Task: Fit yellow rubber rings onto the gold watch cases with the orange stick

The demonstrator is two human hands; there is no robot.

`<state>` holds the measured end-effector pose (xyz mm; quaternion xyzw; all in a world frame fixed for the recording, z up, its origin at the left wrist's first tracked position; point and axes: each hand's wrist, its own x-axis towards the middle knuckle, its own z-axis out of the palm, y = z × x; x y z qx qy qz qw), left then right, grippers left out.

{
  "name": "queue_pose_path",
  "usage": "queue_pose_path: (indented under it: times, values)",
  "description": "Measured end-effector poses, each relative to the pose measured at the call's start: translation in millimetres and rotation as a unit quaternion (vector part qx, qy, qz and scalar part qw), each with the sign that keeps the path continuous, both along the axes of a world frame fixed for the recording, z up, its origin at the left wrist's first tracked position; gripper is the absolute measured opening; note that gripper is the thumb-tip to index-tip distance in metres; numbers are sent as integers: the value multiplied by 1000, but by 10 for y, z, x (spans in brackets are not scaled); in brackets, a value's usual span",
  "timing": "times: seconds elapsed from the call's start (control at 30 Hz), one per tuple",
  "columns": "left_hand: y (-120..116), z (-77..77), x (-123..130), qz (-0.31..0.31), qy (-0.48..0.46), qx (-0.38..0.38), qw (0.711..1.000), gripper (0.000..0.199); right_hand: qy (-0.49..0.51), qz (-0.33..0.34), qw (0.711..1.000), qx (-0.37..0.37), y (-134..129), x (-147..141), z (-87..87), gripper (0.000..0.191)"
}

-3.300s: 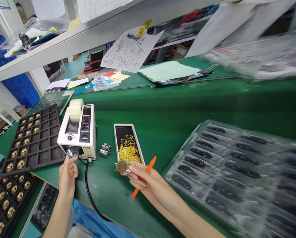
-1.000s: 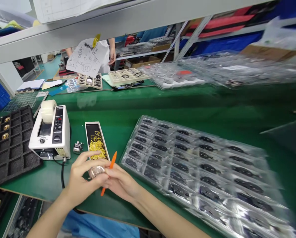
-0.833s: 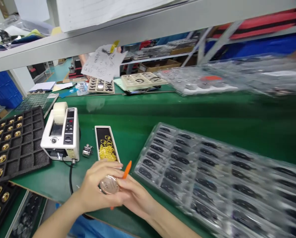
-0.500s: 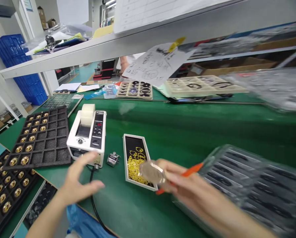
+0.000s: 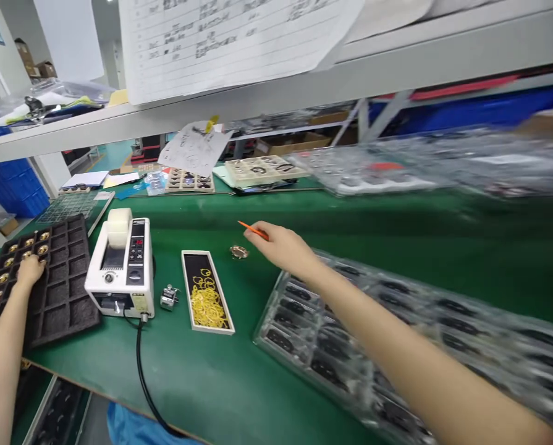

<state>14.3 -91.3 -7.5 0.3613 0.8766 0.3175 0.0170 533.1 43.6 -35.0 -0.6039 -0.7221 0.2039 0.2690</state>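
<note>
Since the earlier frame, the round gold disc (image 5: 239,251) had left both hands and lay on the green bench mat (image 5: 202,383), just past the top edge of the rubber-ring box (image 5: 206,300); the right hand (image 5: 280,244) clenched the orange pick (image 5: 253,230) just beside the disc, above the edge of the blister tray (image 5: 304,346); the left hand (image 5: 29,272) had moved onto the foam tray (image 5: 67,309) among gold pieces, its grip impossible to tell; the tape dispenser (image 5: 118,266) stood between the 2 hands.

Right hand (image 5: 280,244) can pass over the bench mat (image 5: 193,383), through the gap between ring box (image 5: 206,296) and blister tray (image 5: 304,346). Tape dispenser (image 5: 123,266) and counter (image 5: 168,298) block the direct line to left hand (image 5: 29,272) at foam tray (image 5: 67,296). Cable (image 5: 139,364) crosses the mat. Shelf (image 5: 276,80) limits height.
</note>
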Motion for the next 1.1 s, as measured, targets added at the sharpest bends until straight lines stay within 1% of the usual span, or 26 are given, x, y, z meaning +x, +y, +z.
queue_pose_path:
  times: [0.07, 0.13, 0.17, 0.23, 0.3, 0.33, 0.37, 0.4, 0.43, 0.47, 0.5, 0.53, 0.57, 0.6, 0.63, 0.67, 0.7, 0.77, 0.83, 0.93, 1.0, 1.1]
  values:
    - [32, 98, 4, -14, 0, -5, 1000, 23, 19, 10, 1000, 7, -164, 81, 15, 20]
    - [53, 223, 21, -27, 0, 6, 1000, 22, 67, 23, 997, 16, -356, 170, -17, 23]
    - [63, 288, 46, -31, 3, 21, 999, 22, 102, 28, 994, 20, -454, 207, -46, 25]
    - [72, 399, 166, -27, 15, 77, 997, 24, 185, 30, 982, 15, -640, 253, -112, 32]
    - [27, 450, 444, -19, 29, 153, 988, 21, 276, 28, 961, -14, -795, 249, -169, 41]
    - [-32, 443, 658, -32, 24, 193, 980, 18, 323, 31, 945, -31, -856, 228, -189, 44]
    - [-117, 413, 920, -53, 11, 222, 974, 17, 372, 36, 926, -47, -906, 198, -201, 47]
    - [-223, 360, 1221, -101, -15, 258, 961, 18, 418, 44, 906, -59, -946, 161, -207, 47]
    - [-339, 286, 1547, -211, -109, 302, 923, 18, 457, 51, 885, -69, -976, 123, -207, 47]
    - [-450, 196, 1878, -305, -203, 294, 883, 20, 487, 55, 868, -77, -999, 86, -204, 45]
    - [-543, 96, 2195, -388, -303, 230, 839, 21, 510, 55, 855, -83, -1017, 53, -200, 45]
    - [-603, -10, 2479, -443, -401, 154, 787, 26, 526, 53, 844, -87, -1032, 28, -197, 46]
    - [-624, -116, 2716, -471, -479, 88, 736, 34, 538, 50, 837, -88, -1046, 8, -196, 47]
    - [-604, -218, 2898, -467, -530, 45, 706, 40, 546, 48, 832, -85, -1062, -6, -199, 49]
    - [-550, -314, 3025, -449, -564, 25, 692, 42, 552, 51, 829, -75, -1082, -18, -209, 49]
    - [-471, -400, 3101, -424, -589, 19, 688, 44, 555, 57, 828, -60, -1107, -31, -225, 49]
    - [-380, -474, 3137, -395, -606, 22, 690, 44, 551, 67, 831, -41, -1138, -48, -249, 47]
    - [-215, -587, 3132, -347, -630, 47, 693, 42, 524, 95, 846, -4, -1214, -97, -314, 40]
    - [-123, -652, 3089, -320, -641, 85, 692, 38, 490, 120, 864, 15, -1300, -166, -395, 32]
    - [-125, -678, 3043, -320, -636, 123, 691, 34, 457, 139, 878, 21, -1402, -268, -512, 23]
    - [-167, -670, 3034, -334, -632, 122, 689, 33, 447, 146, 882, 29, -1439, -315, -571, 20]
    - [-215, -655, 3039, -353, -636, 111, 677, 32, 440, 152, 883, 51, -1463, -355, -612, 16]
